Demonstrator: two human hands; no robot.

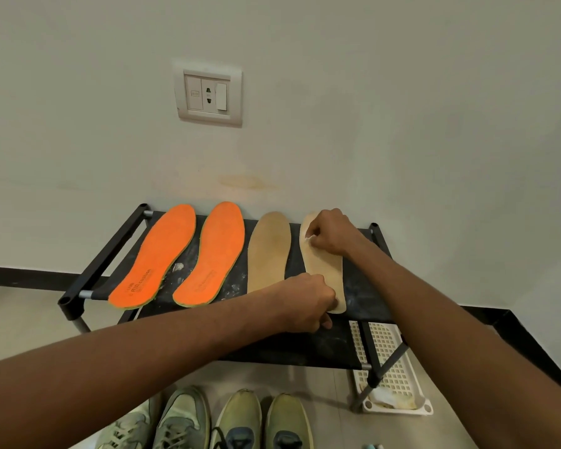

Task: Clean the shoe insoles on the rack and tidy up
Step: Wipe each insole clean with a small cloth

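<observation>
Several insoles lie side by side on the black fabric rack (321, 345): two orange ones (157, 254) (212, 254) at the left, two beige ones at the right. My left hand (311, 301) pinches the heel end of the rightmost beige insole (327, 270). My right hand (329, 231) grips a small white wipe (307, 238) and presses it on that insole's toe end. The other beige insole (268, 251) lies untouched beside it.
A white perforated plastic tray (392, 367) with crumpled used wipes sits on the floor under the rack's right end. Two pairs of green-grey sneakers (208, 419) stand on the floor in front. A wall socket (208, 94) is above the rack.
</observation>
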